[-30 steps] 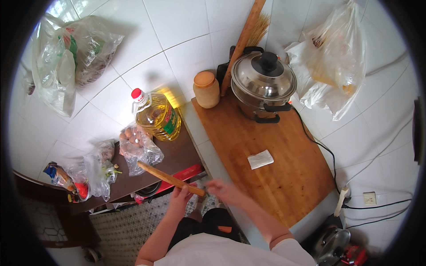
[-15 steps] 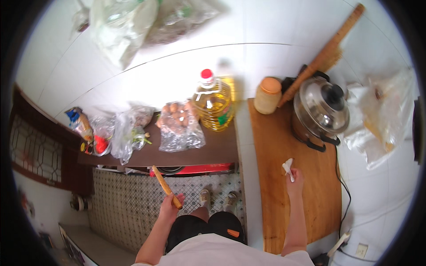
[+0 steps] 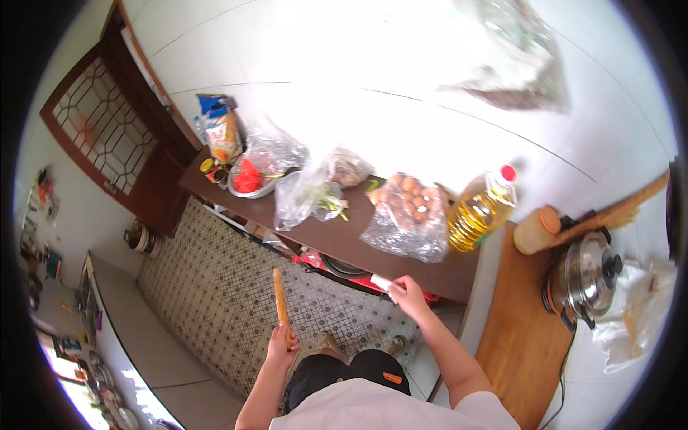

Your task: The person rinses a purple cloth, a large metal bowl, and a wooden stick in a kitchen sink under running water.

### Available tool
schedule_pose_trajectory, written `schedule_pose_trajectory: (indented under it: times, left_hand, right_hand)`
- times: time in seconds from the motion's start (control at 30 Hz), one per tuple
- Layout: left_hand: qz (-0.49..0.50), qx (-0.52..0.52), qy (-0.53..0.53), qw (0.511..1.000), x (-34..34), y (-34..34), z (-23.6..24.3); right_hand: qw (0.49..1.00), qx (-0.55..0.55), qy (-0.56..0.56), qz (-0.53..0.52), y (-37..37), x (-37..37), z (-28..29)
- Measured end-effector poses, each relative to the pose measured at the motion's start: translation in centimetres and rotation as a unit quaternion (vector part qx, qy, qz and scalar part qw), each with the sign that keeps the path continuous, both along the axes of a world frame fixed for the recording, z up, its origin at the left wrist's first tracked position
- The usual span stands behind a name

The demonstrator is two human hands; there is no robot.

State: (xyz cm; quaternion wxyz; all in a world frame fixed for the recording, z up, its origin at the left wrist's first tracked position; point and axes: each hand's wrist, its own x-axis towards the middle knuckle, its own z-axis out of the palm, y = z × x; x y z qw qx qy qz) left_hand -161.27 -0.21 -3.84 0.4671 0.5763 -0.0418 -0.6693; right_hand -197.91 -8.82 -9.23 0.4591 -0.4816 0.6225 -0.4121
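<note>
The left hand (image 3: 282, 349) has its fingers clenched around the lower end of a wooden rolling pin (image 3: 280, 301), which stands nearly upright over the patterned tile floor (image 3: 215, 287) in front of the person's knees. The right hand (image 3: 407, 294) has its fingers pinched on a small white piece (image 3: 382, 282), held just at the front edge of the dark brown bench (image 3: 344, 240), above something red on the level below. On the bench lie a clear bag of eggs (image 3: 406, 215), a clear bag with greens (image 3: 312, 197), a bowl with something red in it (image 3: 249, 179) and a printed packet (image 3: 221, 132) at the far end. A bottle of yellow oil (image 3: 479, 211) with a red cap stands beside the eggs. To the right, a light wooden board (image 3: 523, 337) carries a round tan jar (image 3: 536, 229) and a lidded metal pot (image 3: 584, 276), with a white plastic bag (image 3: 634, 315) next to the pot
</note>
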Motion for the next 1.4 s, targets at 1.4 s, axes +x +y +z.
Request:
schedule_pose_trajectory:
  times: [1.4]
  left_hand:
    - [0.670,-0.050,0.032,0.740,58.9,-3.5,5.0]
  right_hand:
    - [0.856,0.200,-0.181,0.441,-31.8,92.7,3.9]
